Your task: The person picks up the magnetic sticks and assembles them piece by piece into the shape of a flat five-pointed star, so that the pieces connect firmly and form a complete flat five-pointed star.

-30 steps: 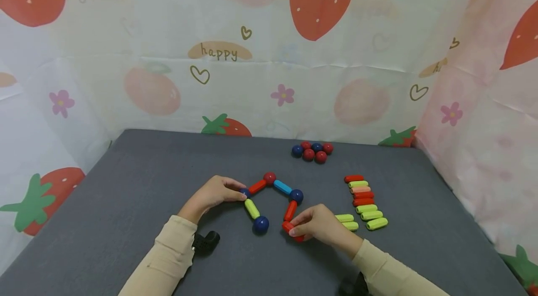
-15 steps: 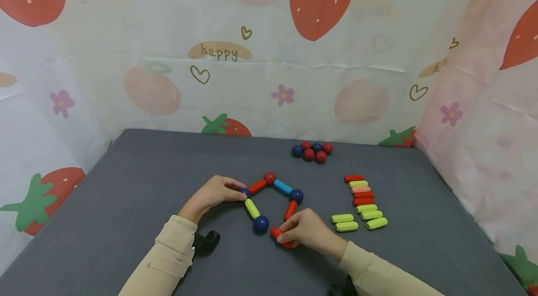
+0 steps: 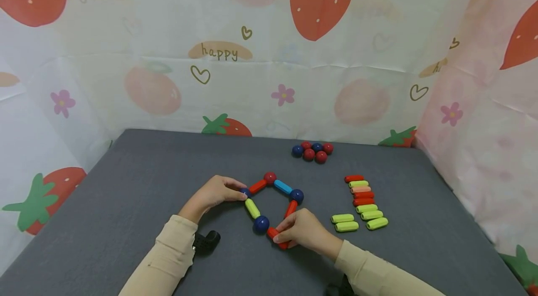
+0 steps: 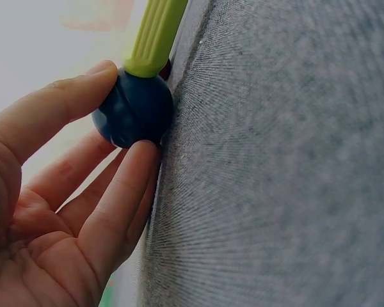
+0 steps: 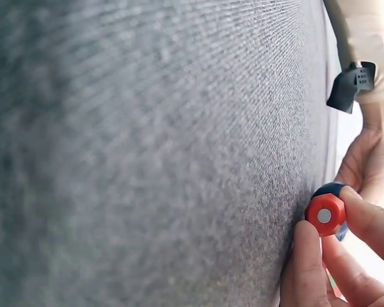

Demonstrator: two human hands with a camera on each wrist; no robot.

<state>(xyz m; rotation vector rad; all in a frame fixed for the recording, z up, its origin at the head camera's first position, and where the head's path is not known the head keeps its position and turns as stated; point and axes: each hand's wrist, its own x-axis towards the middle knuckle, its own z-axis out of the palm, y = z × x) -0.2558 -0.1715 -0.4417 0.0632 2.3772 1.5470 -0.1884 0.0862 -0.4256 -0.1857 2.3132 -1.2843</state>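
Between thumb and fingertips my left hand pinches a dark blue ball at the left corner of a chain of rods and balls. From that ball a yellow-green rod runs down to a second blue ball. A red rod leads up to a red ball, then a light blue rod, another blue ball and a red rod. My right hand pinches a loose red rod, its near end close to the lower blue ball; whether they touch is unclear.
Several red and blue balls cluster at the back of the grey table. A column of red, pink and yellow-green rods lies at the right, with two yellow-green rods beside it. A printed strawberry cloth hangs behind.
My right hand has moved left with the red rod, from below the right-hand red rod toward the lower blue ball. The left hand stays in place.
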